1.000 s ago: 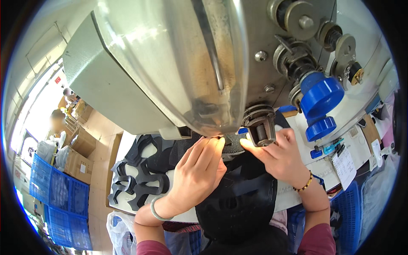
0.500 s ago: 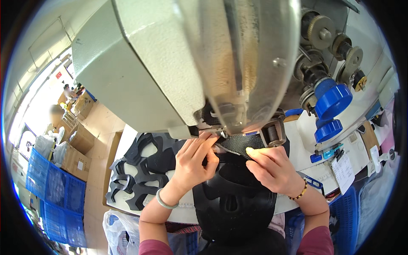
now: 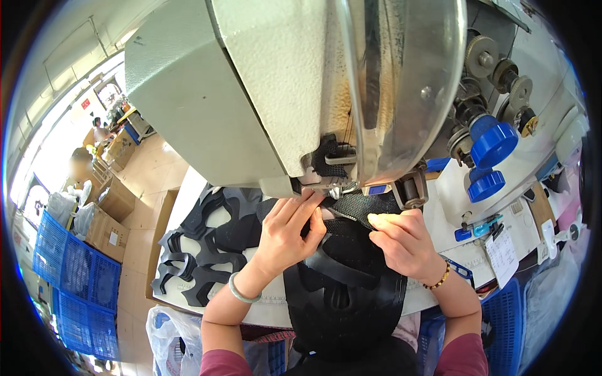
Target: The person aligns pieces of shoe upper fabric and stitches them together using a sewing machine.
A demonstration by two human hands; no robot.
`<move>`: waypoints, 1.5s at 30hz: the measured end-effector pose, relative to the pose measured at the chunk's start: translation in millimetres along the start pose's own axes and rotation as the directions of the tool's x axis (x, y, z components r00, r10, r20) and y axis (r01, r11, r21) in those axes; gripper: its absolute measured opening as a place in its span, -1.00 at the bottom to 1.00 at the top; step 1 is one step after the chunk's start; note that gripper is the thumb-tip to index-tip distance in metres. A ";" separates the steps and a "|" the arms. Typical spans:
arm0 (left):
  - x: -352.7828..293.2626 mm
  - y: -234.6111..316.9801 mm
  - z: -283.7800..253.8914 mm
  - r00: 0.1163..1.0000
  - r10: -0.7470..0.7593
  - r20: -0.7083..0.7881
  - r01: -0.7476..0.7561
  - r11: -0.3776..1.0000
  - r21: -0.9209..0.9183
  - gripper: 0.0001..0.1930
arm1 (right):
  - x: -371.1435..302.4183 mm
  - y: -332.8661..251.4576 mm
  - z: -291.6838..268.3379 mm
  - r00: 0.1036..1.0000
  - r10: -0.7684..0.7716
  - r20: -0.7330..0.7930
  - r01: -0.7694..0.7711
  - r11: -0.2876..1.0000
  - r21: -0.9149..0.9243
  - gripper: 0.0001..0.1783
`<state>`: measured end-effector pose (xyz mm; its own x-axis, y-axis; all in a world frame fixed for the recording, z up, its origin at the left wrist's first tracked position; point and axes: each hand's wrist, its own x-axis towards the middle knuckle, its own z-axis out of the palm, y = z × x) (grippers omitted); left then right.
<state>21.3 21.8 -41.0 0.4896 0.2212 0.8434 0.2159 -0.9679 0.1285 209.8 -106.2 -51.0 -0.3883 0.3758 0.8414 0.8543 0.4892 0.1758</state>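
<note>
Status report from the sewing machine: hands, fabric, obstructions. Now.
Left hand at left end of dark mesh fabric, grip unclear. Right hand pinching its near edge. Sewing machine overhanging its far side.

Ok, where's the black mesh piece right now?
In the head view, the black mesh piece is just right of centre, below the clear machine guard, its near edge at the fingers of the right hand.

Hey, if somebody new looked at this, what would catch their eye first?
Probably the big pale machine filling the upper middle, with its clear curved guard and, farther right, two bright blue knobs. Just below the machine, the right hand pinches a dark mesh piece, with the left hand at its left end. Black cut-out pieces cover the table's left side.
</note>
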 end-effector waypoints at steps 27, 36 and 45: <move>-7.9 20.6 -26.9 0.968 0.111 0.224 -0.147 0.978 0.149 -0.30 | 17.7 10.5 -6.9 0.947 0.321 0.029 -0.322 0.943 0.078 -0.52; -0.7 16.0 -21.4 0.977 0.094 0.192 -0.105 0.994 0.043 -0.33 | 1.4 19.0 7.8 0.942 0.334 -0.020 -0.329 0.936 0.127 -0.45; 0.0 14.6 -21.0 0.979 0.104 0.177 -0.105 0.994 -0.001 -0.43 | -6.8 21.9 13.7 0.940 0.342 -0.019 -0.332 0.923 0.193 -0.44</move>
<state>6.7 5.2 -28.2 0.6513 0.1372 0.7463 0.1627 -0.9859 0.0393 226.5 -87.2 -59.9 -0.0665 0.5056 0.8602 0.8508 0.4791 -0.2159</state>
